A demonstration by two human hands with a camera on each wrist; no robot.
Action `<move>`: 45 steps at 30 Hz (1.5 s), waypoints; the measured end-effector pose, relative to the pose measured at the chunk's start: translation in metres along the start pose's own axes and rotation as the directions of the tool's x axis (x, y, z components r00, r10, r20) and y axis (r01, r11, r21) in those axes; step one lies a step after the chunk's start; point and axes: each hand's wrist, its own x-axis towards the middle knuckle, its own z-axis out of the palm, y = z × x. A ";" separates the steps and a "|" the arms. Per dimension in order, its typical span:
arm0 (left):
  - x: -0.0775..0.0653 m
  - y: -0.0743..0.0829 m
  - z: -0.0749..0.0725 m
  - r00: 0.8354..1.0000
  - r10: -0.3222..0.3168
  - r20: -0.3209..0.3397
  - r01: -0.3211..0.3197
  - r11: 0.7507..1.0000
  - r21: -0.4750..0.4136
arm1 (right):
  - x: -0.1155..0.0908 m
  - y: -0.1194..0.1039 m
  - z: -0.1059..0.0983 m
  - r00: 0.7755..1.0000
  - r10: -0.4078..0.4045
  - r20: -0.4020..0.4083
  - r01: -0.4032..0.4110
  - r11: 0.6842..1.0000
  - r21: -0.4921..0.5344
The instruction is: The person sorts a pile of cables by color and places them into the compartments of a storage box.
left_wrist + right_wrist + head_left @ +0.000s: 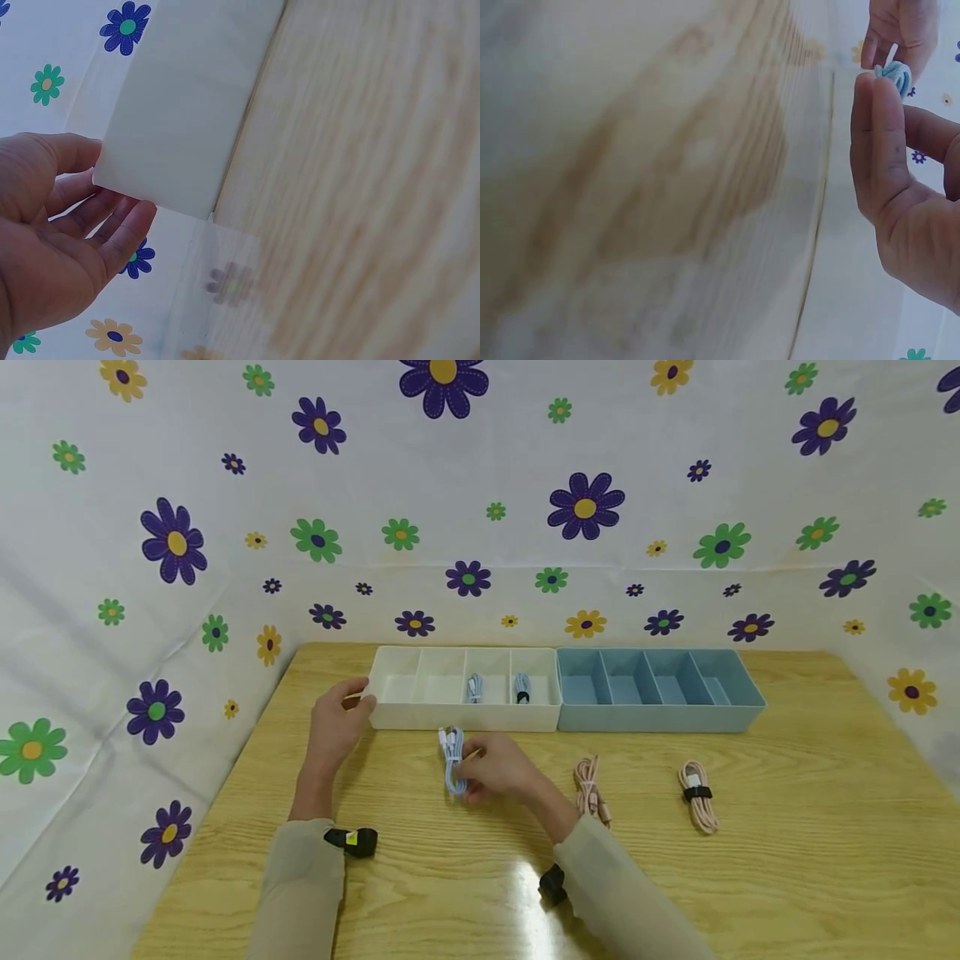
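Note:
My right hand (497, 767) pinches a coiled light blue charging cable (452, 760) just above the table, in front of the white box. In the right wrist view the cable (895, 77) shows at the fingertips of the right hand (900, 165). The cable's white plugs point up toward the box. My left hand (339, 720) grips the left end of the white divided box (465, 718). In the left wrist view the fingers of the left hand (67, 217) bend about the corner of the box (180, 112). Two more blue cables, one with a black strap (522, 688), lie in its right-hand compartments.
A blue divided box (660, 718) stands end to end with the white one. Two pink cables lie on the wooden table (810, 860): one (588, 789) beside my right forearm, the other, with a black strap (697, 795), farther right. Flowered cloth (510, 468) hangs behind.

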 end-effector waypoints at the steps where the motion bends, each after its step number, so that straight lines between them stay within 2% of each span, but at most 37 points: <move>1: 0.000 0.000 0.000 1.000 0.001 -0.001 -0.001 1.000 -0.001 | 0.000 -0.001 0.000 1.000 -0.006 -0.004 0.006 1.000 0.007; 5: 0.001 0.001 -0.001 1.000 0.006 -0.010 -0.006 1.000 -0.003 | 0.000 -0.006 -0.002 0.999 -0.021 -0.025 0.021 0.999 0.032; 13: 0.001 0.000 -0.003 1.000 0.006 -0.012 -0.007 1.000 -0.016 | 0.006 -0.014 -0.009 1.000 -0.017 -0.022 0.020 0.988 0.150; 20: 0.000 0.001 -0.003 1.000 0.013 -0.013 -0.013 1.000 -0.024 | 0.010 -0.032 -0.017 0.997 -0.044 -0.069 0.059 0.970 0.234; 30: 0.001 0.000 -0.002 1.000 0.024 -0.016 -0.024 0.999 -0.028 | 0.021 -0.052 -0.025 0.988 -0.027 -0.150 0.065 0.965 0.253; 45: 0.001 -0.005 0.000 1.000 0.013 -0.015 -0.013 0.999 -0.040 | 0.040 -0.054 -0.022 0.975 0.034 -0.220 0.035 0.953 0.302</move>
